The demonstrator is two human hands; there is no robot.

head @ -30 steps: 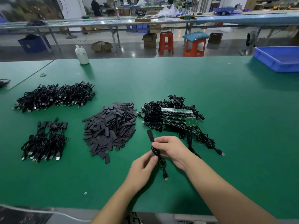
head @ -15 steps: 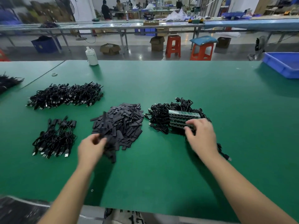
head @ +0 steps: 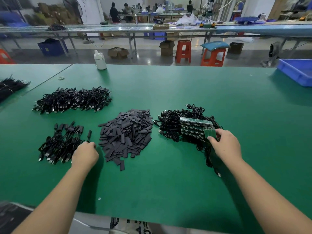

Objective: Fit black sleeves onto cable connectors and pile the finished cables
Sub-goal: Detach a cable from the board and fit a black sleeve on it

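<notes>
Head view: a second ago both hands held one cable with a sleeve near the middle of the green bench (head: 168, 92). Now the left hand (head: 85, 155) sits by the small pile of finished cables (head: 62, 142), touching its right edge. Its fingers are curled, but I cannot tell if its grip has let go of the sleeved cable (head: 89, 135) beside it. The right hand (head: 225, 146) has gone to the pile of bare cables (head: 184, 125) and pinches a little green board (head: 211, 134) there. The black sleeves (head: 125, 134) lie between the piles. One cable looks done, and the next one starts.
</notes>
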